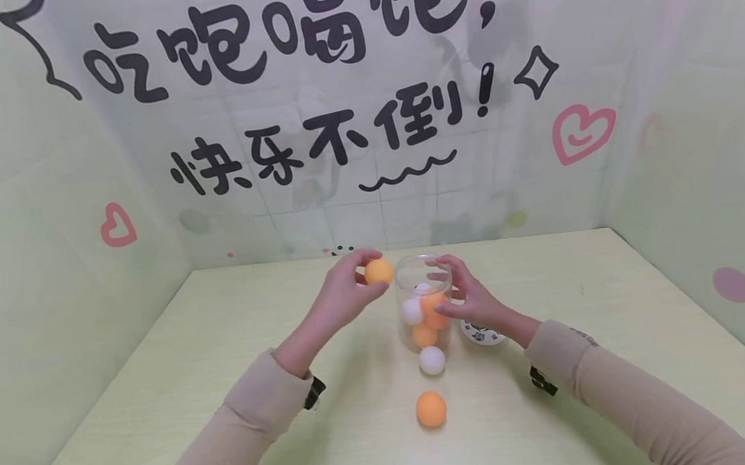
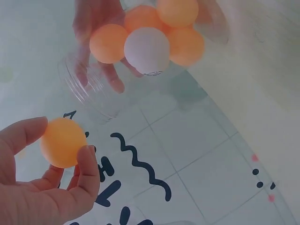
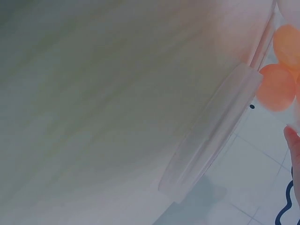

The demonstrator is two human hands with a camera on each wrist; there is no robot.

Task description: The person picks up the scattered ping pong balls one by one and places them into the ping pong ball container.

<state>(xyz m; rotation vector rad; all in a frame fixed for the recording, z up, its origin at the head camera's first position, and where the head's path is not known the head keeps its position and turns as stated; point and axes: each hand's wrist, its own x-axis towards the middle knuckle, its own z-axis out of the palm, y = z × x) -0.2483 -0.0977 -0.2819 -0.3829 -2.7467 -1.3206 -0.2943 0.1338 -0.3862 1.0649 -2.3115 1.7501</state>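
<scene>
An orange ping-pong ball [image 1: 379,271] is pinched between the thumb and fingers of my left hand [image 1: 345,289], just left of the rim of a clear jar [image 1: 403,284]. My right hand [image 1: 477,301] grips the jar from its right side, thumb in front and fingers behind. Several orange and white balls lie inside it; the left wrist view shows a white ball [image 2: 146,50] among orange ones. On the table in front of the jar are a loose white ball [image 1: 432,360] and, nearer me, another orange ball [image 1: 431,409]. Only a fingertip [image 3: 291,136] of my right hand shows in its wrist view.
A round white lid [image 1: 484,334] with a dark print lies on the table [image 1: 227,336], right of the jar under my right forearm. Behind the table hangs a white cloth [image 1: 340,213] with black writing, and similar cloths flank both sides.
</scene>
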